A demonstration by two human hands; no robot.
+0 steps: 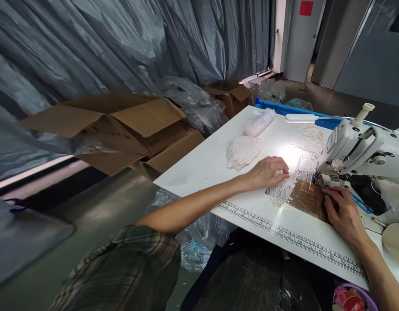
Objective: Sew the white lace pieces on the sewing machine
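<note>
My left hand (269,172) is closed in a pinch on a piece of white lace (281,191), which hangs from the fingertips over the left side of a brown plate (308,199). Just right of that plate, my right hand (344,212) rests with fingers curled, the index fingertip close to the needle area of the white sewing machine (338,140). Something dark shows between its thumb and fingers, too hidden to name. A crumpled white lace piece (244,152) lies left of my left hand. More lace (309,136) lies behind, under the lamp's glare.
A rolled pale bundle (259,122) lies on the white table (193,175), whose front edge carries a ruler strip (283,234). Blue-handled snips (362,204) lie beside the machine. A lamp arm (301,118) reaches over. Open cardboard boxes (147,116) stand at left; a purple bin (355,296) is below right.
</note>
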